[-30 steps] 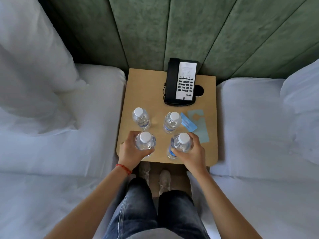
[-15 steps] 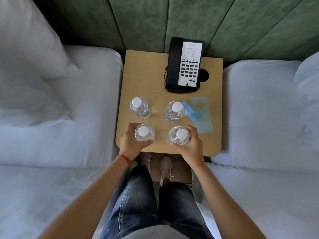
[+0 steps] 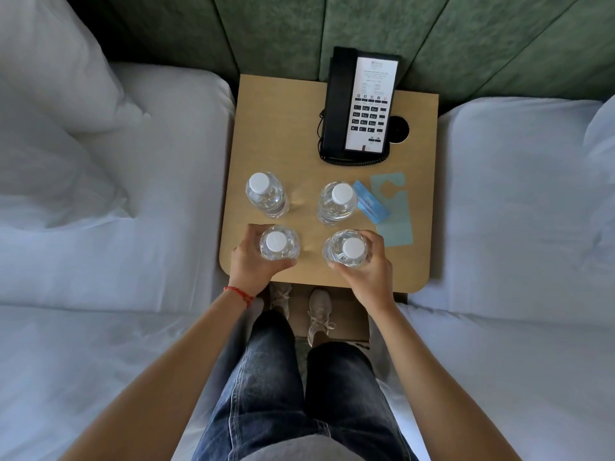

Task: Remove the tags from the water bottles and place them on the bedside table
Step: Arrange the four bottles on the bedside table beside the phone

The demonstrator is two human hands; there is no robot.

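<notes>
Your legs hide the floor below the surface's [image 3: 266, 134] near edge, and only two shoes [image 3: 317, 311] show there. Your left hand [image 3: 253, 264] curls its fingers round the near left bottle [image 3: 279, 243]; your right hand [image 3: 369, 266] grips the near right bottle [image 3: 346, 248]. Both stand upright close to the near edge, their lower halves hidden by your fingers. You see four bottles in all: the far left bottle [image 3: 266, 194] and the far right bottle [image 3: 336, 202] stand free behind them, near mid-surface. Two tags lie flat toward the right edge: a dark blue tag [image 3: 371, 202] touching the far right bottle, and a pale tag [image 3: 394, 207] partly under it. One phone [image 3: 359, 106] sits at the far edge, its print too small to read.
</notes>
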